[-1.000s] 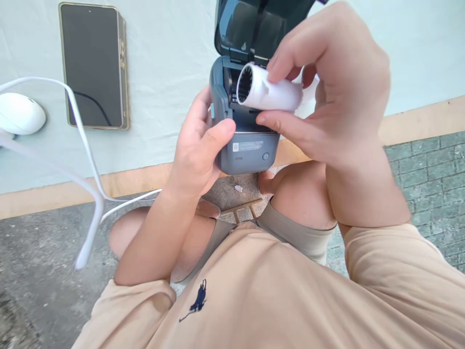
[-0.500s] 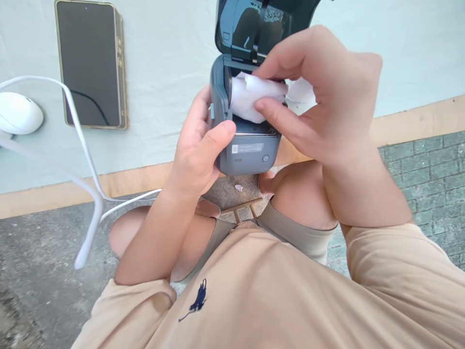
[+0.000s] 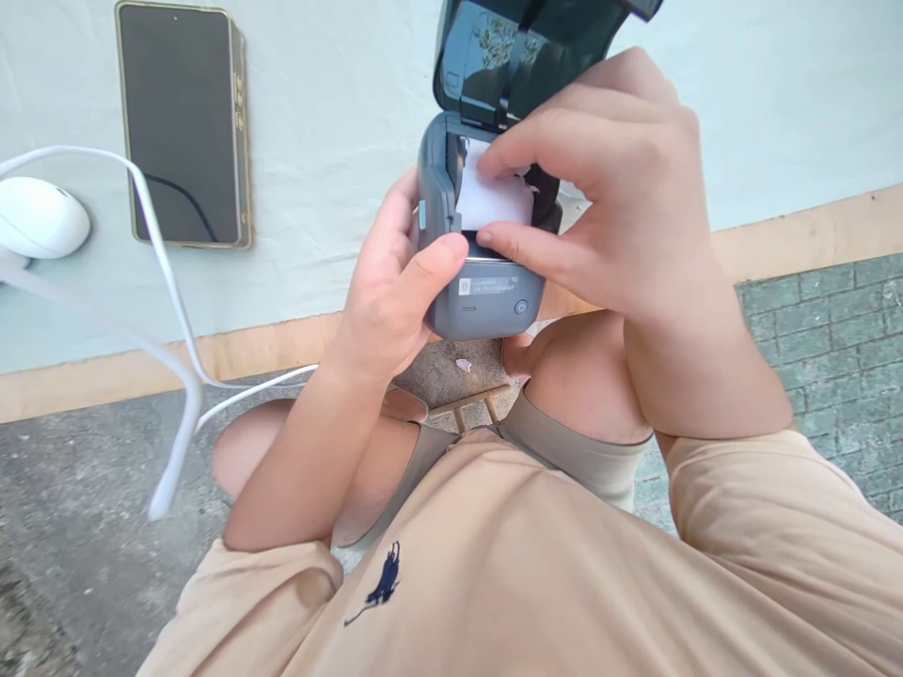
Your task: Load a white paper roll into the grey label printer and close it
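A small grey label printer (image 3: pixel 486 299) is held over my knees, its dark lid (image 3: pixel 522 47) hinged up. My left hand (image 3: pixel 395 282) grips the printer's left side, thumb across its front edge. A white paper roll (image 3: pixel 490 199) sits down inside the open bay. My right hand (image 3: pixel 621 197) reaches over it, thumb and forefinger pinching the roll from front and back.
A dark phone (image 3: pixel 182 127) lies face up on the pale table (image 3: pixel 324 141) to the left. A white mouse-like object (image 3: pixel 39 218) rests at the far left, and a white cable (image 3: pixel 162 310) loops down past the table's wooden edge. Paved ground lies below.
The right hand brought the paper roll down from in front of the lid into the printer's bay. The left hand kept its hold on the printer, which shifted slightly right.
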